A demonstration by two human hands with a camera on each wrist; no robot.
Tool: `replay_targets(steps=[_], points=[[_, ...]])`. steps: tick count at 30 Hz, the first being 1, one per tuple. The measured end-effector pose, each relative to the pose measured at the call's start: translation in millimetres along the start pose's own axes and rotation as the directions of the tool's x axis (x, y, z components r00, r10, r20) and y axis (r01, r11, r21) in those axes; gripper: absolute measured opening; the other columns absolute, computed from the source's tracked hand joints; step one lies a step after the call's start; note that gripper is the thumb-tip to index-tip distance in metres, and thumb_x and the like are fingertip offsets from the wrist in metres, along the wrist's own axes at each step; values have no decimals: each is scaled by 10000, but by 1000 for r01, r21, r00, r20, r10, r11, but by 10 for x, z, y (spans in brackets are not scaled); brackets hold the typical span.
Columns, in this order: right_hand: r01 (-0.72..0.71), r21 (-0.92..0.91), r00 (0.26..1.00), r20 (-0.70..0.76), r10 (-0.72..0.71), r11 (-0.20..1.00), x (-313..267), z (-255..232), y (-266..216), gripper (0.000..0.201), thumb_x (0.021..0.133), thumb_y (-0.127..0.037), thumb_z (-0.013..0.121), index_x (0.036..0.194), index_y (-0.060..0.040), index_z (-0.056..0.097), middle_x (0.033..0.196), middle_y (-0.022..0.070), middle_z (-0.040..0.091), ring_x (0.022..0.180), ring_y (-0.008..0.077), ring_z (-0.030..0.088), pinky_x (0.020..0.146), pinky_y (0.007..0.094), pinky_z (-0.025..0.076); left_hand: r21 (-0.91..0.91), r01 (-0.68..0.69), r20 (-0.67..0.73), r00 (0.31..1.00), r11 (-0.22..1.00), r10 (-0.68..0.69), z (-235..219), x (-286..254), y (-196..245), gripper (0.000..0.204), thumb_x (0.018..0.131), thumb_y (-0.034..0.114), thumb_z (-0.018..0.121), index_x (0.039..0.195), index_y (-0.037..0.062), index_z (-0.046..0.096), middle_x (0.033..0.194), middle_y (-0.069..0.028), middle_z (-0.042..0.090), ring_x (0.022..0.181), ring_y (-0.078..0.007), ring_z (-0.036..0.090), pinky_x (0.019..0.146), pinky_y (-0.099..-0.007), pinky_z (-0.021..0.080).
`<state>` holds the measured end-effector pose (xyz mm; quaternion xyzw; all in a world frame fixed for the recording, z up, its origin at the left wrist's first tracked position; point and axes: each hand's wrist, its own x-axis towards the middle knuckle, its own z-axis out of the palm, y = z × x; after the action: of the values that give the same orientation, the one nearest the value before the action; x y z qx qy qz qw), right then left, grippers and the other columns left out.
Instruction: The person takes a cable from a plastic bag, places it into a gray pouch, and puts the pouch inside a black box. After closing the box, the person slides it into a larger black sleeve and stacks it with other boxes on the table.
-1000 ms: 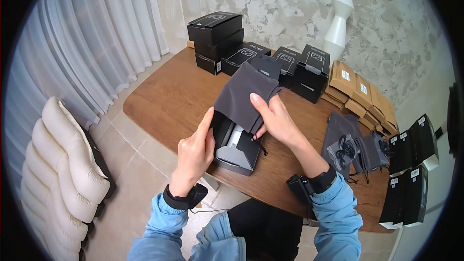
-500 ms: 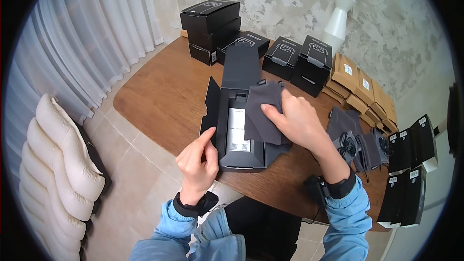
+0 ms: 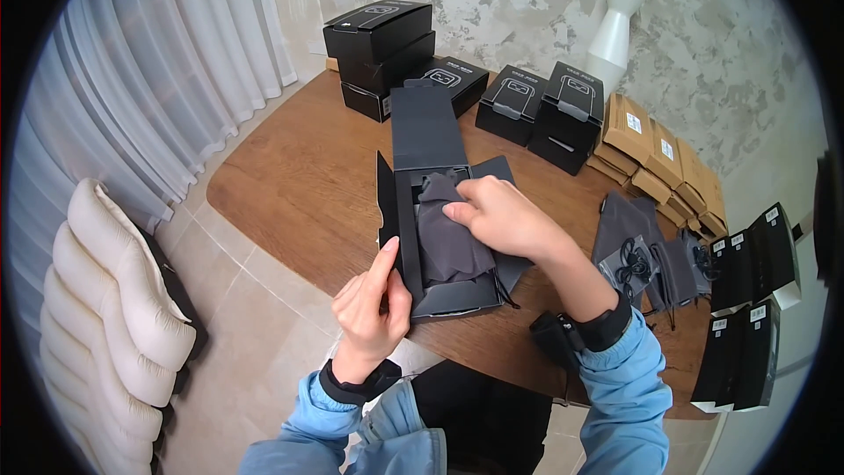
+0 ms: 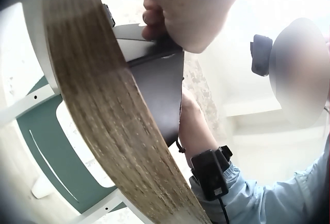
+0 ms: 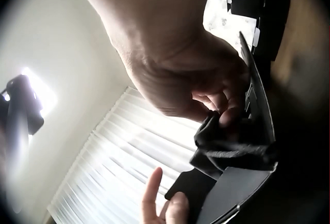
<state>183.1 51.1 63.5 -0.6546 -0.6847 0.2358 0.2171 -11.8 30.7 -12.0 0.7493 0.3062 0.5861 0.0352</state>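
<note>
A dark grey drawstring pouch (image 3: 451, 242) lies in the tray of an open black box (image 3: 460, 303), over the white printed card seen earlier. My right hand (image 3: 505, 215) pinches the pouch near its far end, thumb on top. In the right wrist view the fingertips of the right hand (image 5: 193, 82) press the bunched cloth down between the box walls. My left hand (image 3: 374, 312) is at the box's left flap (image 3: 387, 202), its extended index finger touching the flap's edge. The box lid (image 3: 428, 127) stands folded back on the far side.
Several black boxes (image 3: 378, 44) line the table's far edge. Brown cartons (image 3: 655, 154) are stacked at the right. Nearer me lie more grey pouches (image 3: 626, 220) and bagged cables (image 3: 633, 268), beside upright black boxes (image 3: 747, 343). A padded cream chair (image 3: 114, 317) stands left of the table.
My right hand has moved the pouch from above the box, then off to its right side, down into the tray, covering the white card. The left hand has stayed by the left flap.
</note>
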Motion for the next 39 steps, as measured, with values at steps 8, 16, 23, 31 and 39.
replay_targets(steps=[8,16,23,31,39], points=[[92,-144,971,-207,-121,985,-90,186,-8,161,762,-116,698,824,10,619,752,104,602,714,202,563,638,337,423,-21,-41,69,997,999,42,-41,-14,-47,510,684,-93,628,1189,-71,553,649,-81,612,445,-155,512,463,-260,418],[153,-700,949,-93,-302,698,-170,417,-173,124,711,-123,609,760,-74,711,824,70,647,866,218,533,758,353,334,-446,294,283,942,845,-178,2,80,-129,498,841,153,607,1286,-30,478,1164,-212,569,1059,-281,551,883,-355,443],[344,-288,765,-465,-444,894,-385,-3,7,295,793,-50,579,1081,10,596,1044,147,617,997,309,540,861,398,379,-269,115,547,836,956,54,-28,183,-117,323,886,136,506,1155,-8,614,1285,-165,545,1278,-376,417,1057,-454,312],[225,-78,959,-158,-235,971,-603,245,71,745,941,-487,427,1391,84,266,1327,345,405,1251,467,398,1043,453,331,-276,120,575,815,954,64,0,187,-54,322,864,143,587,1157,11,609,1316,-161,515,1286,-334,421,1052,-482,314],[327,-396,916,-88,-391,858,-678,449,156,733,931,-534,390,1387,36,327,1445,288,263,1357,421,244,1073,541,248,-510,529,494,826,678,-272,-44,298,-55,283,827,72,595,1104,17,571,1366,-199,378,1347,-316,306,1069,-449,284]])
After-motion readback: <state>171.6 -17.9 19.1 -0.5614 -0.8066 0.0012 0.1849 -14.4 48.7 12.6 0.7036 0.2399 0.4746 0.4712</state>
